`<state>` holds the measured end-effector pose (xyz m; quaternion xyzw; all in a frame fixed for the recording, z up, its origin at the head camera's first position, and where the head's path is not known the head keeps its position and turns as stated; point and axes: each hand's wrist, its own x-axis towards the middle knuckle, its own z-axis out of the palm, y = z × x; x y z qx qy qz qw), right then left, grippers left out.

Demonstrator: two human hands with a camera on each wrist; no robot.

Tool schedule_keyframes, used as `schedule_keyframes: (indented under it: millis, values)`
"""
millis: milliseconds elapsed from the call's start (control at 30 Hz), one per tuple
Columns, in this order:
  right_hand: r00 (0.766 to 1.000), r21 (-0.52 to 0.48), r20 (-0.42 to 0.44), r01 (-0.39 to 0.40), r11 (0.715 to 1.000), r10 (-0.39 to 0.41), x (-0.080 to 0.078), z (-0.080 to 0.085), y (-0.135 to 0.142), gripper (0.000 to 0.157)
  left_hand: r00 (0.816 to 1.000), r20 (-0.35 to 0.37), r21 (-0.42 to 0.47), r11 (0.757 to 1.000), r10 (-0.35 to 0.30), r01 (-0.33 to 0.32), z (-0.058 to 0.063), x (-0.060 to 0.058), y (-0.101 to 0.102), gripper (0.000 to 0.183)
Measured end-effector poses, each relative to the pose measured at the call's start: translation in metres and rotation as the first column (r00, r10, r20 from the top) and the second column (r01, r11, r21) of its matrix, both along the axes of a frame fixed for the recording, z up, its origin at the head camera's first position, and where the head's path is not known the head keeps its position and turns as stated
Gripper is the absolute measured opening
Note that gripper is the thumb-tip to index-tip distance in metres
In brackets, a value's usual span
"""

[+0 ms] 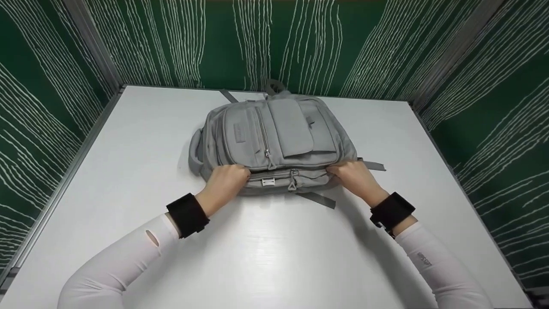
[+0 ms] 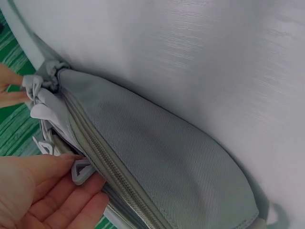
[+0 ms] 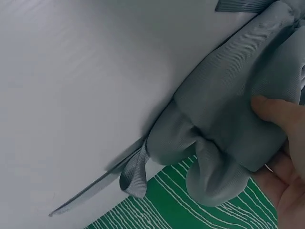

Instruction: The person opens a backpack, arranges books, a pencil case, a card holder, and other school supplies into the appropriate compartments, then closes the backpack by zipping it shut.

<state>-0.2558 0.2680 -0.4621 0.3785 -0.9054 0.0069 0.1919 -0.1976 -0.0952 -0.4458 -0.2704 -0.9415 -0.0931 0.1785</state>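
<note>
A grey backpack [image 1: 296,128] lies on its back on the white table, its front pockets and flap facing up. My left hand [image 1: 225,184] grips its near edge, left of a small white tag [image 1: 268,182]. In the left wrist view, the thumb and curled fingers are at the bag's edge beside a triangular zipper pull [image 2: 82,171] and a long zipper [image 2: 109,160]. My right hand [image 1: 358,180] holds the near right corner, and the right wrist view shows its thumb on the grey fabric [image 3: 228,105] with the fingers underneath.
The white table [image 1: 257,253] extends around the bag. Loose straps [image 1: 317,200] stick out from the bag's near side and right side. Green panels with white streaks [image 1: 291,43] stand behind and on both sides, joined by metal posts [image 1: 96,43].
</note>
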Motion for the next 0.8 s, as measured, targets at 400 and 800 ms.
schedule_keyframes:
  millis: [400,800]
  values:
    - [0.996,0.028,-0.078,-0.030,0.999,0.032,0.017,-0.005,-0.026,0.015,1.000,-0.004,-0.017,1.000,-0.009,0.009,0.003,0.000,0.008,0.023]
    - [0.985,0.043,-0.140,-0.098,0.994,0.103,0.031,-0.009,-0.056,0.017,0.998,0.052,-0.027,0.999,-0.026,0.027,0.010,-0.003,0.028,0.014]
